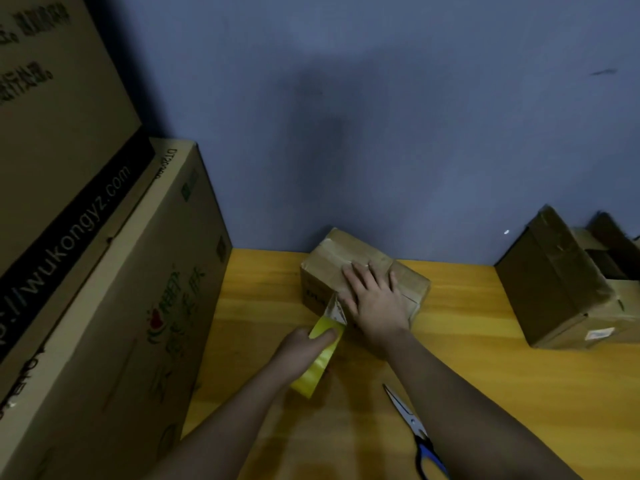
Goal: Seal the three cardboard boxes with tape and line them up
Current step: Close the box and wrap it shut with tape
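Yellow tape roll (320, 355) is gripped in the left hand (304, 344); its strip is drawn taut to the box (363, 271) at mid-bench (467, 375), likely for a flat seal. The lid is pressed flat under the spread right hand (375, 299). Scissors (414, 431) lie near. A second box (568, 289) stands right; large cartons (104, 271) crowd the left.

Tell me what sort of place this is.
Probably a packing or storage corner: large printed cartons stacked beside a yellow wooden table, with a tape roll and scissors at hand and small cardboard boxes being sealed.
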The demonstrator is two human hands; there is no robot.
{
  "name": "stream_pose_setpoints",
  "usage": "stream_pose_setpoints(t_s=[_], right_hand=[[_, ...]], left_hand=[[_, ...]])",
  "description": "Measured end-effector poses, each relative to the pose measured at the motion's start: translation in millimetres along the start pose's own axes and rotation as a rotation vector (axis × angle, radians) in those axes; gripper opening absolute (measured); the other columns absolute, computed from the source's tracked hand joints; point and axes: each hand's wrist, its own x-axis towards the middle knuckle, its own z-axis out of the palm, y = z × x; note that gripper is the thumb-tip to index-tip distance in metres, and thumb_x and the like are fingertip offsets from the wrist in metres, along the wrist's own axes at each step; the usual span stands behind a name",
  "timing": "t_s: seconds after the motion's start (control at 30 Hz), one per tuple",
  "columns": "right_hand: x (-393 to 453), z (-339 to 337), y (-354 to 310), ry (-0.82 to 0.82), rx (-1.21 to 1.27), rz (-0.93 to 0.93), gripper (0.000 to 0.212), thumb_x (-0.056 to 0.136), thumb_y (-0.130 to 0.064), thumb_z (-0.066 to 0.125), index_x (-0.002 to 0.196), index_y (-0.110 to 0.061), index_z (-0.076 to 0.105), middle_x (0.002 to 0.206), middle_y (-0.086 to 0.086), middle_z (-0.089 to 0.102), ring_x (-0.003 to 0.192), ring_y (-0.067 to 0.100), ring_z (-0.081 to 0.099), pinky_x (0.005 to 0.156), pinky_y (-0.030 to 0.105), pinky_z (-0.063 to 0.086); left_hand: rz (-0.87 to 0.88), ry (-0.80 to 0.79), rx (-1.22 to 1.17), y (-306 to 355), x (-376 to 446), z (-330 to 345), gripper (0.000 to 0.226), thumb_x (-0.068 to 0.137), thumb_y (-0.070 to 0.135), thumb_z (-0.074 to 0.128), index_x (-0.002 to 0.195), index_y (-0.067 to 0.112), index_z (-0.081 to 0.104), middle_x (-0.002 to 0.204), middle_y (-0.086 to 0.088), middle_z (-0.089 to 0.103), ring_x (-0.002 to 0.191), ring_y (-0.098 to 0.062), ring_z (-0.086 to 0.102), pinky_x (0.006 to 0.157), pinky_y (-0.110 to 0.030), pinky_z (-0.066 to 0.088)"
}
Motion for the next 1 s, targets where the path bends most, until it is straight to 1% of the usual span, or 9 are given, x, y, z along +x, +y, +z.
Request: stream_pose_setpoints(t_s=[0.2,0.37,0.47,0.6,0.67,0.7,0.77,0.83,1.0], right_hand=[[1.4,3.6,2.7,-0.008,-0.05,-0.015,0.082,0.079,-0.065,-0.014,0.153,-0.031,-0.003,0.162,-0.007,0.001,0.149,0.021,-0.006,0.118,0.045,-0.001],[1.1,1.1,3.1,-0.014,-0.043,-0.019,0.085,0.076,-0.065,-0.015,0.153,-0.032,0.0,0.162,-0.008,0.003,0.149,0.02,0.001,0.118,0.045,0.0],[1.7,1.7,2.9,-0.021,-0.033,-0.015,0.085,0.076,-0.066,-0.014,0.153,-0.032,0.0,0.162,-0.008,0.005,0.149,0.02,0.0,0.118,0.045,-0.001],[2.4,1.0,3.2,-0.021,-0.027,-0.014,0.085,0.076,-0.066,-0.014,0.153,-0.033,0.0,0.162,-0.008,0.006,0.149,0.021,0.0,0.118,0.045,-0.001],[2.4,1.8,3.7,-0.011,-0.033,-0.016,0.085,0.076,-0.067,-0.013,0.153,-0.033,0.002,0.161,-0.007,0.009,0.149,0.021,0.002,0.119,0.045,0.002],[2.2,2.4,3.8,-0.005,-0.033,-0.019,0.086,0.076,-0.069,-0.014,0.153,-0.032,0.002,0.161,-0.007,0.01,0.149,0.021,0.003,0.119,0.046,0.002],[2.8,2.2,4.4,-0.005,-0.03,-0.023,0.09,0.075,-0.072,-0.019,0.153,-0.032,0.003,0.161,-0.006,0.01,0.149,0.022,0.003,0.118,0.046,0.002],[3.3,2.4,3.7,-0.005,-0.027,-0.024,0.086,0.078,-0.069,-0.015,0.153,-0.032,0.004,0.161,-0.007,0.01,0.149,0.022,0.003,0.118,0.047,0.002],[3.0,2.8,1.6,-0.022,-0.047,-0.037,0.078,0.085,-0.061,-0.006,0.153,-0.028,0.009,0.161,-0.004,0.013,0.149,0.026,0.007,0.118,0.046,0.005]], left_hand=[[0.024,-0.057,-0.062,-6.6,2.6,-7.4,0.028,0.089,0.04,0.062,0.092,0.013,0.069,0.072,-0.007,0.071,0.06,-0.02,0.068,0.059,-0.028,0.054],[-0.023,0.046,-0.064,-11.5,11.2,9.2,0.032,0.087,0.046,0.063,0.076,0.016,0.069,0.064,-0.004,0.069,0.059,-0.023,0.068,0.062,-0.033,0.055],[-0.021,0.126,0.066,-17.5,17.0,16.3,0.04,0.083,0.056,0.061,0.072,0.018,0.067,0.07,-0.002,0.069,0.07,-0.023,0.068,0.069,-0.033,0.053],[-0.086,0.119,-0.028,-18.9,21.4,17.8,0.041,0.084,0.055,0.061,0.085,0.014,0.068,0.082,-0.006,0.07,0.071,-0.017,0.069,0.067,-0.025,0.054],[-0.116,0.117,-0.074,-22.0,23.0,19.8,0.042,0.085,0.052,0.061,0.094,0.012,0.067,0.09,-0.008,0.068,0.084,-0.024,0.067,0.075,-0.03,0.05],[-0.118,0.11,-0.1,-23.9,22.3,20.6,0.038,0.086,0.05,0.062,0.092,0.012,0.067,0.087,-0.009,0.068,0.082,-0.026,0.067,0.074,-0.032,0.051],[-0.094,0.083,-0.174,-26.7,19.8,23.0,0.031,0.088,0.041,0.063,0.086,0.01,0.067,0.071,-0.007,0.067,0.061,-0.02,0.066,0.06,-0.028,0.053],[-0.077,0.058,-0.224,-29.2,18.6,23.6,0.026,0.09,0.034,0.062,0.089,0.008,0.065,0.065,-0.006,0.063,0.048,-0.014,0.061,0.047,-0.021,0.047],[-0.075,0.003,-0.261,-28.5,18.7,24.6,0.024,0.093,0.032,0.058,0.094,0.009,0.065,0.075,-0.008,0.062,0.056,-0.016,0.06,0.046,-0.018,0.045]])
